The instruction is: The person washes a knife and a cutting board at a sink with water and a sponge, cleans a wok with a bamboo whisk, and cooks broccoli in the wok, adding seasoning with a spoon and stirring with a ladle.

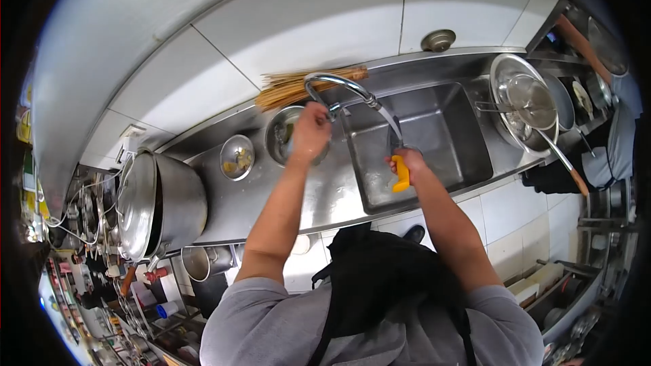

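Yellow-handled tool (401,177) was over the sink (444,152), right hand (411,160) fingers clamped round its handle, probably to angle it under the faucet (347,84), left hand (312,132) curled by the spout, can't tell if gripping tbh.

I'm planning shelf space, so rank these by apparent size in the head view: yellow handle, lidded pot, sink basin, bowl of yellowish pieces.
1. Sink basin
2. Lidded pot
3. Bowl of yellowish pieces
4. Yellow handle, partly covered by the fingers, though its visible part looks clearly smallest
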`<state>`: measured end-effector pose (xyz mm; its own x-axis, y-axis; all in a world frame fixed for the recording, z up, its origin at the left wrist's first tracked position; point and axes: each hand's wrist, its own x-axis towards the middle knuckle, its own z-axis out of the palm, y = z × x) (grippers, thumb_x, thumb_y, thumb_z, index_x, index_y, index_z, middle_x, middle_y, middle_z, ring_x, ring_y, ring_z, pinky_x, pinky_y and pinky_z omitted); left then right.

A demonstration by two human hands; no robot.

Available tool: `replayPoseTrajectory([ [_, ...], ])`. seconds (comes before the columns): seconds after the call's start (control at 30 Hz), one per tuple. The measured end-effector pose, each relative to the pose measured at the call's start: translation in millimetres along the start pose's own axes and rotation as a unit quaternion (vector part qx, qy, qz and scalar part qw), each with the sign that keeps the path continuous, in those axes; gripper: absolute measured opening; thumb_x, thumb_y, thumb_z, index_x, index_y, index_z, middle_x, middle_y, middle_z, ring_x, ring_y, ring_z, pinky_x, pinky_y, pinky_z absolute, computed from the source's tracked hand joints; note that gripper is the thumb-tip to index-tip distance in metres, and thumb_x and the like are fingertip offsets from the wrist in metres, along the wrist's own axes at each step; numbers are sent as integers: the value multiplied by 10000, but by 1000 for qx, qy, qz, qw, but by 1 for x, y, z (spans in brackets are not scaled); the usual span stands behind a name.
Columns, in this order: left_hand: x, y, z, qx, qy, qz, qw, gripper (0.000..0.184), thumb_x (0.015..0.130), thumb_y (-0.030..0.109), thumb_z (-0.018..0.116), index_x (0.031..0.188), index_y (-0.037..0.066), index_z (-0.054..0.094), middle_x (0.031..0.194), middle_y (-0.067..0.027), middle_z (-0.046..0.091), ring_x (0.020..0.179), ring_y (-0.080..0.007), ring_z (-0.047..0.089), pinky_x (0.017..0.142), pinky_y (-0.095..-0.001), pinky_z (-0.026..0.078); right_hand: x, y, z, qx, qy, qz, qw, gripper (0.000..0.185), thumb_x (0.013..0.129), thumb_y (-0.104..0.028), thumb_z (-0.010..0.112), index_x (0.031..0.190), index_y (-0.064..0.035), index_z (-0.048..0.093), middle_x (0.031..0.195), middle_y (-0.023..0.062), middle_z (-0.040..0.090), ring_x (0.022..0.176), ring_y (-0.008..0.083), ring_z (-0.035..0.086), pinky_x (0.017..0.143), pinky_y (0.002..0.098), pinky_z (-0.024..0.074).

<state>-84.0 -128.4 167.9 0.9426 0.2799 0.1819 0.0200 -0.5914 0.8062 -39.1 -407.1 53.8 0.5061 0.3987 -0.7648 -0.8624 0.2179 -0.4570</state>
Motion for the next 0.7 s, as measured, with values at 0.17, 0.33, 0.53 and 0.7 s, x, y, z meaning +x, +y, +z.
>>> replayPoseTrajectory([
  [0.17,2,-52,-7,310,-155,-134,928,963,761,70,664,1504,271,84,1399,-229,375,1243,-468,418,1018,-452,415,-2,-4,-15,-14,11,1,1000,198,958,-138,446,1113,-20,410,887,169,608,594,179,548,493,292,487],
  [0.33,-5,-59,3,259,-79,-116,956,963,710,15,701,1482,178,150,1354,-259,412,1231,-433,443,1015,-456,409,-5,3,-28,-7,24,-2,1000,193,951,-135,459,1100,-23,410,873,174,603,579,181,543,481,296,483],
  [0.53,-15,-82,-19,215,-125,-175,952,656,790,115,648,1354,37,321,1291,-267,498,1222,-400,476,995,-454,421,-7,16,-52,-5,43,1,999,176,936,-149,498,1057,-34,439,829,159,599,552,178,533,465,315,471],
  [0.7,12,-100,18,325,-169,-277,889,459,894,109,505,1341,95,400,1321,-233,494,1235,-417,465,1007,-472,415,8,16,-49,-61,54,2,997,280,924,-145,517,1159,-3,463,803,158,600,546,181,536,459,325,468],
])
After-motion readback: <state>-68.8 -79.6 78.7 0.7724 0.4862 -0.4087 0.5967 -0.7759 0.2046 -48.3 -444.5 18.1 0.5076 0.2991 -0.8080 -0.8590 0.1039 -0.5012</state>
